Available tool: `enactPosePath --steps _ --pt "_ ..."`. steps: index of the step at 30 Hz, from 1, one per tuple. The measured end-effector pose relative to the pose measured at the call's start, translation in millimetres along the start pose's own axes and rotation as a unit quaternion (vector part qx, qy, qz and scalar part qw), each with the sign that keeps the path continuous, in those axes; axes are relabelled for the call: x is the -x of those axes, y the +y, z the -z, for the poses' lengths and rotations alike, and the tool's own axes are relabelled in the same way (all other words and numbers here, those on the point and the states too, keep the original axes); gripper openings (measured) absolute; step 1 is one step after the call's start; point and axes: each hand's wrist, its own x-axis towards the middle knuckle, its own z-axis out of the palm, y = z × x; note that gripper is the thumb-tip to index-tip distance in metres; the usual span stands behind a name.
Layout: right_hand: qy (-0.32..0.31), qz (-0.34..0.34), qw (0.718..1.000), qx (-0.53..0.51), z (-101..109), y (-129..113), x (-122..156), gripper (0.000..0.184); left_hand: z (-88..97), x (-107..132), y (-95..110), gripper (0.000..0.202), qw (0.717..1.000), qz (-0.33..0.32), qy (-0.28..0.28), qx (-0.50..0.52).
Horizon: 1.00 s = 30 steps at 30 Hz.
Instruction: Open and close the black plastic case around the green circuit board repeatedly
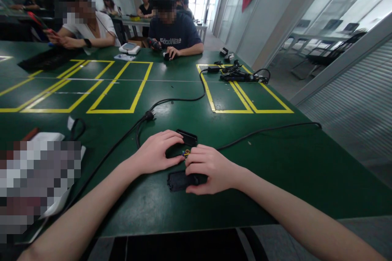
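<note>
Two black plastic case halves lie on the green table in front of me. The far case half [187, 138] is beside the fingertips of my left hand [156, 151], and I cannot tell whether they touch it. That hand's thumb and fingers are apart, with the thumb tip at a small circuit board with coloured parts [185, 153]. My right hand [211, 169] curls over the right end of the near case half [177, 181], its thumb at the near edge and its fingers across the top. The right fingers partly hide the circuit board.
A black cable with a plug [149, 116] runs across the table, and another cable [269, 129] leads right. Black devices [235, 75] lie at the far right near yellow tape outlines [134, 106]. A blurred pale item [39, 179] lies left. Co-workers sit across the table.
</note>
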Motion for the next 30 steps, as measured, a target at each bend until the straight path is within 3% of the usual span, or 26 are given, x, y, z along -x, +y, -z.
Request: enactPosePath --steps 5,11,16,20,23,30 --pt "0.002 -0.037 0.999 0.035 14 9 2 0.027 1.0 1 -3 0.013 0.999 0.013 0.026 -0.033" --pt "0.088 -0.025 0.994 0.059 24 15 1 0.012 2.0 0 -3 0.014 0.999 0.006 0.018 -0.045" --pt "0.075 -0.109 0.989 0.072 24 25 5 0.008 -0.1 2 -4 0.012 1.000 -0.003 0.015 -0.001" --pt "0.014 -0.169 0.985 0.042 26 31 10 0.045 -1.9 2 -7 0.013 1.000 -0.024 0.016 0.007" --pt "0.003 -0.188 0.982 0.022 23 30 11 0.067 -3.2 2 -9 0.018 0.999 -0.037 0.013 -0.014" --pt "-0.008 -0.179 0.982 0.054 16 29 8 0.055 -1.4 2 -9 0.021 0.998 0.000 0.002 -0.056"
